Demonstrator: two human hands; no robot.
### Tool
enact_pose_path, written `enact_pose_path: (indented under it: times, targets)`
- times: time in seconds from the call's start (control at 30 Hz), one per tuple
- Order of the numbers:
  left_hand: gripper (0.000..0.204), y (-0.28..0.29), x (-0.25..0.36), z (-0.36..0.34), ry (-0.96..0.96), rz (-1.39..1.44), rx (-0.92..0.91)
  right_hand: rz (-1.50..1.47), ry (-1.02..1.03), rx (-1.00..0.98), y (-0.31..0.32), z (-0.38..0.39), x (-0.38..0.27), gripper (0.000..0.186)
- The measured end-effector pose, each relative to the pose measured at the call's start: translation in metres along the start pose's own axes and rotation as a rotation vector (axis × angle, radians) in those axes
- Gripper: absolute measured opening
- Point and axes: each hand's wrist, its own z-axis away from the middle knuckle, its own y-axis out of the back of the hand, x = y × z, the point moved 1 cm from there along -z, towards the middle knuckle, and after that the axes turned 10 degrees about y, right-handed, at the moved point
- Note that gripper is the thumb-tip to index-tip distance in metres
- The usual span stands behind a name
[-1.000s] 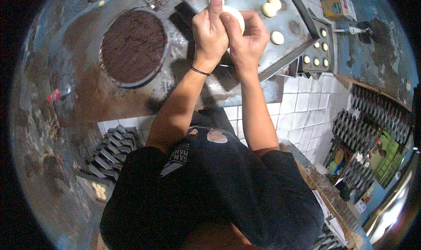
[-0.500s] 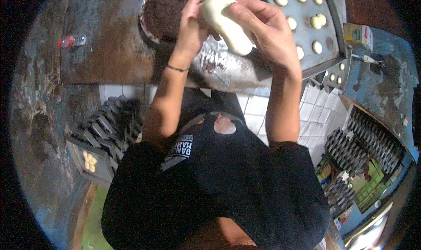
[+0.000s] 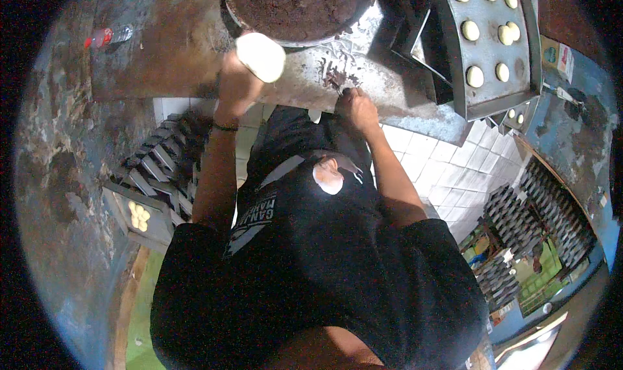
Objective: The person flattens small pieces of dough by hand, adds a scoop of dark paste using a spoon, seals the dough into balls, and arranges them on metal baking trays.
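Observation:
A flat, pale round of dough [image 3: 261, 57] rests in my left hand [image 3: 237, 91], whose fingers are mostly covered by it. This hand is over the table's near edge, just below a wide round pan [image 3: 311, 44] heaped with dark brown crumbly filling [image 3: 298, 8]. My right hand [image 3: 361, 109] is low at the front of the table with its fingers closed. Something small and dark shows at its fingertips, too blurred to name. Beside these fingers, dark brown smears [image 3: 337, 75] mark the pale tabletop.
At the right, a metal baking tray [image 3: 487, 103] bears several dough balls [image 3: 475, 77], two of them touching. Dark metal trays or tins stand between it and the pan. A clear bottle with a red label [image 3: 109, 36] lies at far left. Another tray [image 3: 156, 224] with pale dough pieces sits lower left.
My hands have parted and come down toward me. The right hand has let go of the dough and moved to the smeared tabletop; the dough, now a flat round, stays in my left hand.

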Motion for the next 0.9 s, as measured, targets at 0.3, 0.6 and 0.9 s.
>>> enact_pose_path:
  times: [0.3,0.6,0.9]
  targets:
    - [0.028,0.046,0.003,0.004,0.329,0.396,0.082,0.191,0.382,0.141,0.174,-0.117,-0.108,0.038]
    - [0.022,0.042,0.002,0.007,0.683,0.846,-0.035,0.493,0.659,0.075,0.167,-0.183,-0.098,0.033]
    - [0.031,0.049,0.002,-0.003,0.490,0.503,-0.079,0.596,0.501,-0.378,0.189,-0.205,-0.112,0.031]
